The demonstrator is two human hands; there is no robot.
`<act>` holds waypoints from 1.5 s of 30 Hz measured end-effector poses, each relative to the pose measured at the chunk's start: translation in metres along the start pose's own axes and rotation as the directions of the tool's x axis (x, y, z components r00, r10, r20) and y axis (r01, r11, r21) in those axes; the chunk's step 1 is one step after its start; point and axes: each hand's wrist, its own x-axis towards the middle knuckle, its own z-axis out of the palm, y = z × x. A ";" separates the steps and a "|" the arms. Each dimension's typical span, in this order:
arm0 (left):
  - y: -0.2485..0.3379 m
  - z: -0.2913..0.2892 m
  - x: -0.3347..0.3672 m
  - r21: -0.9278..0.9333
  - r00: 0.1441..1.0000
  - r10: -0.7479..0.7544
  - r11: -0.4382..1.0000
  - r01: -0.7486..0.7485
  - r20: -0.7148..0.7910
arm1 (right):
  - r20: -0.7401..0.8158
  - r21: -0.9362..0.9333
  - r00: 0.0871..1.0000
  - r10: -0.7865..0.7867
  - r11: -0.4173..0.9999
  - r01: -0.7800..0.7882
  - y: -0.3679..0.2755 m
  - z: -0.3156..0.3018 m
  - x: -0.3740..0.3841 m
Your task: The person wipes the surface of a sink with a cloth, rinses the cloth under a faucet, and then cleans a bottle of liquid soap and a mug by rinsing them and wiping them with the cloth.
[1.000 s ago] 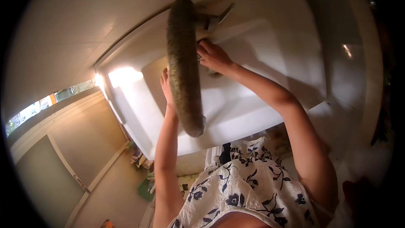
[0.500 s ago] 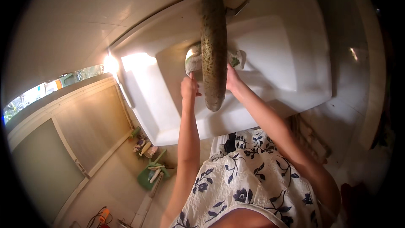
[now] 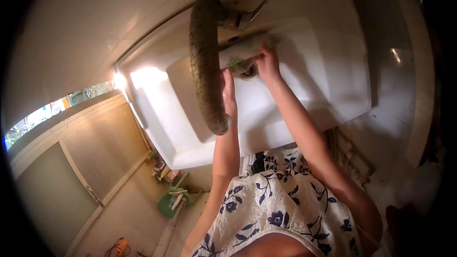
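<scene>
White sink [image 3: 333,24] against a pale wall [image 3: 90,33], bright light patch [image 3: 147,77] well left of the fingers. Cloth [image 3: 242,53], whitish with green print, is in the basin between the two hands, partly over the drain [image 3: 247,72], which shows just nearside of it. Long axis roughly crosswise: from the left fingertips, rising away to the right, past the right fingers. Right hand [image 3: 268,62] is the nearer one and overlaps the cloth; fingers curled, thumb and fingertips pinching its near edge, the rest of it lying left of and beyond that pinch. Left hand [image 3: 228,88] sits lower, fingers pressed together and pointing away, tips at the cloth's left end; the tap [image 3: 203,62] cuts across the view there, so can't tell whether they grip or only touch. Tap spout arches up close to the camera, left of the left fingers; its lever [image 3: 255,12] is beyond the right fingers, and the overflow hole [image 3: 233,39] is just beyond the cloth. Green stool [image 3: 167,203] on the floor, well left and nearside of both hands. Counts: one cloth, two hands, one sink, one tap, one lever, one drain, one overflow hole, one stool.
</scene>
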 end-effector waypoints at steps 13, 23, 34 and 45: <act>0.037 -0.015 0.070 -0.553 0.673 0.041 -0.535 0.639 0.738 | -0.145 -0.069 0.983 -0.116 0.992 0.107 0.041 0.043 0.031; 0.041 -0.016 0.080 -0.631 0.935 -0.348 0.741 0.231 -0.067 | 0.142 -0.129 0.987 0.071 0.990 -0.052 0.058 0.053 0.025; 0.099 -0.116 -0.007 -0.858 0.826 -0.238 -0.086 0.506 0.511 | 0.097 -0.015 0.995 0.019 1.000 -0.018 0.022 0.082 -0.106; 0.053 -0.135 0.050 -0.797 0.909 -0.407 0.575 0.182 -0.085 | -0.011 -0.462 1.000 -0.028 0.887 0.020 0.121 0.075 -0.028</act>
